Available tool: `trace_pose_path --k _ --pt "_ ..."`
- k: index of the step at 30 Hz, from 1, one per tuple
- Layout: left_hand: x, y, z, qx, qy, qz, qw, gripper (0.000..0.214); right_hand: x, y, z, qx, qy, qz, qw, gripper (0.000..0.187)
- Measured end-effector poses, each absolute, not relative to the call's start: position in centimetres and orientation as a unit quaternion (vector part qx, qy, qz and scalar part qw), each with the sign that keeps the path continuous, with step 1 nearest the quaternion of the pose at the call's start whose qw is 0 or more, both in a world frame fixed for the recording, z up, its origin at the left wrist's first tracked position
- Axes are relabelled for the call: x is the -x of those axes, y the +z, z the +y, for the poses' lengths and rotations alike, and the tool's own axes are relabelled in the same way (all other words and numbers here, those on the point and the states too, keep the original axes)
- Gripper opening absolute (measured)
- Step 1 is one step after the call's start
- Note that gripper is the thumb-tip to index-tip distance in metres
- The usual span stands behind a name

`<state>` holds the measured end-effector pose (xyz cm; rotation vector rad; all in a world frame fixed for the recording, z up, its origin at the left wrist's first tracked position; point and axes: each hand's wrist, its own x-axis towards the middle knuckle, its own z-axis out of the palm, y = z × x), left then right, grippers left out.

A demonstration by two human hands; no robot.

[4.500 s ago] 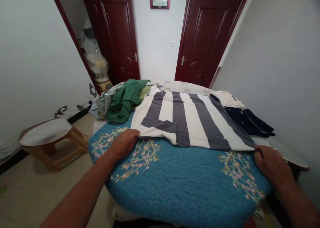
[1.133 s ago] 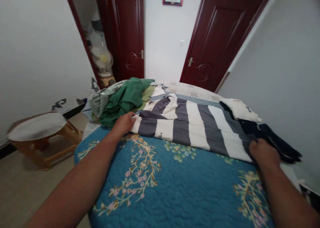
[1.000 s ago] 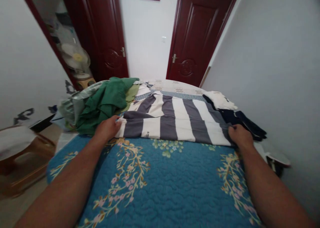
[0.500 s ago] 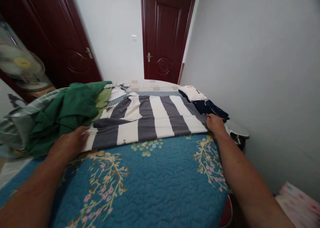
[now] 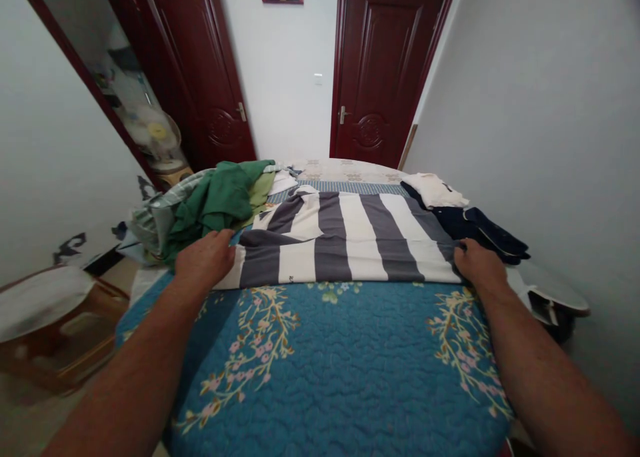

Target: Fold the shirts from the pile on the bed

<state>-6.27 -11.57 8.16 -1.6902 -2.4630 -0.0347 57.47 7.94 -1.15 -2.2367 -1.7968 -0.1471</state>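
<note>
A grey-and-white striped shirt lies spread across the bed, its near part folded over into a long band. My left hand pinches the left end of that band. At the opposite end, my right hand grips the shirt's right edge between thumb and fingers. Wrinkles bunch the cloth on its left half, while the right half lies flatter. Underneath is a blue quilted bedspread with flower sprays.
Left of the shirt is a heap of green clothes. Folded dark trousers and a cream garment lie at the right, by the wall. A wooden stool stands left of the bed; a round-topped stool stands right.
The view has swung to the left, so the scene sits further right. Both hands keep hold of the shirt's ends, and the near band looks slightly straighter.
</note>
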Motion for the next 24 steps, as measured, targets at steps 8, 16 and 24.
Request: trace_pose_path --k 8,16,24 --pt "3.6 6.1 -4.2 0.671 -0.050 -0.738 0.041 0.049 -57.6 -2.0 8.1 0.718 -0.085 -0.667 0.182 0.052" --pt "5.0 5.0 -4.7 0.652 -0.029 -0.756 0.049 0.034 -58.3 -2.6 8.7 0.688 -0.097 -0.685 0.220 0.046" --pt "5.1 5.6 -4.5 0.620 -0.026 -0.784 -0.019 0.055 -56.5 -0.5 7.8 0.655 -0.082 -0.690 0.298 0.048"
